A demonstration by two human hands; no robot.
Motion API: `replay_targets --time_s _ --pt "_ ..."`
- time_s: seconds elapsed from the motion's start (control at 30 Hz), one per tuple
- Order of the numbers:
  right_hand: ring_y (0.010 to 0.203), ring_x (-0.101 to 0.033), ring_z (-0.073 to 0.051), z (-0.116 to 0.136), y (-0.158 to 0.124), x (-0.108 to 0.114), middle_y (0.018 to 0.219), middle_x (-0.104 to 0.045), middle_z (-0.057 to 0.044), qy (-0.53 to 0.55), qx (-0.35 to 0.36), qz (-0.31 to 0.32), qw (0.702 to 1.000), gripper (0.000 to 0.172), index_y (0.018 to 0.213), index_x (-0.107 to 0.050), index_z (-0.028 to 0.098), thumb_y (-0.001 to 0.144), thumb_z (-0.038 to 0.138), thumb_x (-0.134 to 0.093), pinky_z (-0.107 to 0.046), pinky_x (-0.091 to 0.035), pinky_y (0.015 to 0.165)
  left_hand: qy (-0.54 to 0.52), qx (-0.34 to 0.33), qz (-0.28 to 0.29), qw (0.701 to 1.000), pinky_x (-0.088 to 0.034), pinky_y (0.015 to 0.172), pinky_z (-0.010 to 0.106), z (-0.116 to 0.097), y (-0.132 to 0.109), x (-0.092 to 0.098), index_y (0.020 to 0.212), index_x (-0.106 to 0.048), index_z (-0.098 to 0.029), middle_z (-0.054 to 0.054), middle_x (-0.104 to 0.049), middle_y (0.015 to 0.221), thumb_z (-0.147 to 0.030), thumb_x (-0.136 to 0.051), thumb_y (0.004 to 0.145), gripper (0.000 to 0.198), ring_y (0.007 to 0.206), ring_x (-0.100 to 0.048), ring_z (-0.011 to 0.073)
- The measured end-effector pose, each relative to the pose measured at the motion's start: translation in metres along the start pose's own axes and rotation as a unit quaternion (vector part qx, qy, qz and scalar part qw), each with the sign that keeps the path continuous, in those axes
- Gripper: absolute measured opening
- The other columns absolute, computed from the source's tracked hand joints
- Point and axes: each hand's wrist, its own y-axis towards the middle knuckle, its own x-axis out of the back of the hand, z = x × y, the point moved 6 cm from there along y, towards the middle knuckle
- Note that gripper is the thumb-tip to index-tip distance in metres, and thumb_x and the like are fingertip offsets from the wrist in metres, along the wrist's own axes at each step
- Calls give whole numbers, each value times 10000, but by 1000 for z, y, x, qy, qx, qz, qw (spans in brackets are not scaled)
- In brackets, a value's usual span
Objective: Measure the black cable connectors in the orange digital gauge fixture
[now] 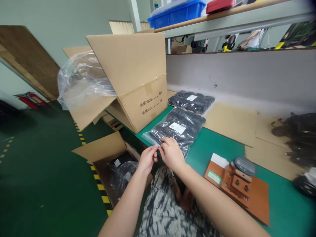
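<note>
A clear plastic bag of black coiled items [176, 130] lies on the green workbench [217, 144], with a white label on its top. My right hand [171, 153] pinches the bag's near edge. My left hand [148, 158] is right beside it, its fingertips meeting the same edge. A second bag of black items [191, 102] lies just behind, against a large open cardboard box [138, 82] with a plastic liner [84, 79] hanging from its flap. Below my left hand, a low open carton [106, 154] holds dark bagged items.
Loose cardboard sheets [229, 125] cover the bench, with a dark heap of coiled items [296, 138] at right. A digital gauge on a brown fixture [238, 176] sits near my right arm. A shelf above holds a blue crate [176, 13]. Yellow-black tape [101, 187] marks the floor.
</note>
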Motion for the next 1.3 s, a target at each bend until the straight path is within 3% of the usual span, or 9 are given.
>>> replay_targets --time_s 0.23,0.4,0.57,1.03,1.3 --pt "1030 -582 -281 0 6 -5 1057 -658 -146 -7 -21 4 1000 188 837 -670 143 919 152 -501 -452 -432 964 -40 -5 22 999 -322 410 190 10 -3 0 809 -637 -163 -85 -475 461 -493 -809 643 408 395 -405 57" --pt "1010 -589 -275 -3 8 -5 1035 -660 -130 -3 -27 3 1000 180 809 -660 153 914 163 -515 -434 -442 916 -14 17 21 1000 -414 436 206 4 -5 1 838 -676 -141 -41 -565 522 -442 -791 672 362 420 -506 79" --pt "1035 -576 -266 -2 5 -2 1050 -660 -114 3 -14 8 1000 191 799 -655 174 920 173 -508 -429 -421 936 40 38 18 998 -430 425 203 -4 -4 -2 753 -693 -110 36 -652 571 -387 -773 682 297 434 -580 108" --pt "1037 -559 -270 -1 2 -6 1048 -650 -134 -7 -17 -9 1000 168 827 -634 149 908 108 -493 -435 -404 956 104 13 -27 994 -415 425 193 -9 -3 -7 612 -616 -125 19 -617 506 -306 -720 689 222 403 -550 89" --pt "1035 -566 -279 -4 0 -9 1060 -645 -150 -16 -20 -14 1000 168 836 -633 136 920 120 -488 -442 -407 969 132 35 -4 991 -450 466 198 -5 1 -8 667 -607 -119 -10 -611 550 -266 -650 847 236 447 -554 77"
